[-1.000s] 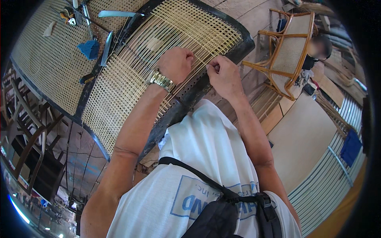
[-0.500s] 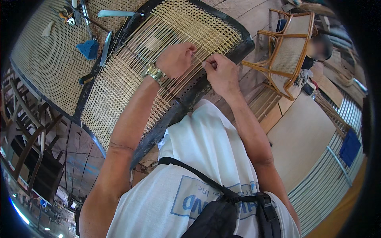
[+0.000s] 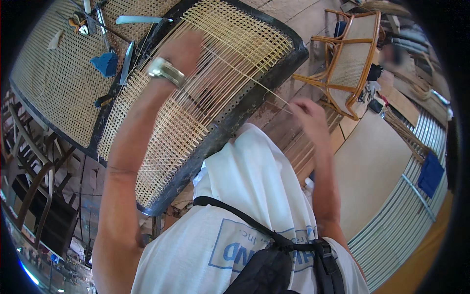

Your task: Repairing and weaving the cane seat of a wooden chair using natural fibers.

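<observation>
A black-framed panel of woven cane (image 3: 166, 132) lies before me, with a stretch of parallel, partly woven strands across its middle. My right hand (image 3: 309, 117) is off the panel's right edge, its fingers pinched on a pale cane strand (image 3: 269, 90) that runs taut down to the right from the weave. Over the upper left of the open strands is my left hand (image 3: 183, 53), a metal-band watch on its wrist. Motion smears its fingers, so their hold cannot be made out.
Left of the panel, another cane-woven surface (image 3: 49, 93) carries a blue cloth-like piece (image 3: 105, 63), a blade (image 3: 127, 62), a pale flat strip (image 3: 139, 20) and other tools. A rattan chair (image 3: 350, 61) stands at the right, near a pale board (image 3: 369, 161) and corrugated metal sheet (image 3: 396, 215).
My right hand has moved right and down, away from the panel, drawing the cane strand out. My left hand has moved up and left across the weave.
</observation>
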The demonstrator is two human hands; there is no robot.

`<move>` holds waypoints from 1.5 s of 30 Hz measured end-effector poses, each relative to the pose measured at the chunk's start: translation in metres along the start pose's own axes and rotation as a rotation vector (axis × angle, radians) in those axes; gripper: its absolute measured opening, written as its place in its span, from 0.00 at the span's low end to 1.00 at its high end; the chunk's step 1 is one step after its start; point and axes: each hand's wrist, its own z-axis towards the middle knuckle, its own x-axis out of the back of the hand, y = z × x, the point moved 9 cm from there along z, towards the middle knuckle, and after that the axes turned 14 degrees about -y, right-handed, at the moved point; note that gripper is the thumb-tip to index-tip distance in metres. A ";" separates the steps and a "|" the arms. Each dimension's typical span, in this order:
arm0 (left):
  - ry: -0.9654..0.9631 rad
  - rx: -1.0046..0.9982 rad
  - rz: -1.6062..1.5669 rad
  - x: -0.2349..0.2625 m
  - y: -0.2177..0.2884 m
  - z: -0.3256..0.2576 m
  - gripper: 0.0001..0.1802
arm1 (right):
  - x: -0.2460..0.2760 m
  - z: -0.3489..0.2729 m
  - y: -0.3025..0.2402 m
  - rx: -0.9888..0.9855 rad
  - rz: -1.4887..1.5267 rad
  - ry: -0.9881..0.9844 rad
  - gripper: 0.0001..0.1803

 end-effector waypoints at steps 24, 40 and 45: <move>0.320 -0.191 -0.275 0.080 0.047 -0.041 0.10 | -0.057 0.087 -0.156 0.456 0.300 -0.188 0.14; -0.102 0.173 -0.535 -0.049 0.051 -0.031 0.13 | -0.067 0.079 -0.120 0.093 -0.311 0.109 0.12; -0.142 0.125 -0.471 -0.057 0.048 -0.014 0.13 | -0.067 0.079 -0.120 0.108 -0.316 0.123 0.12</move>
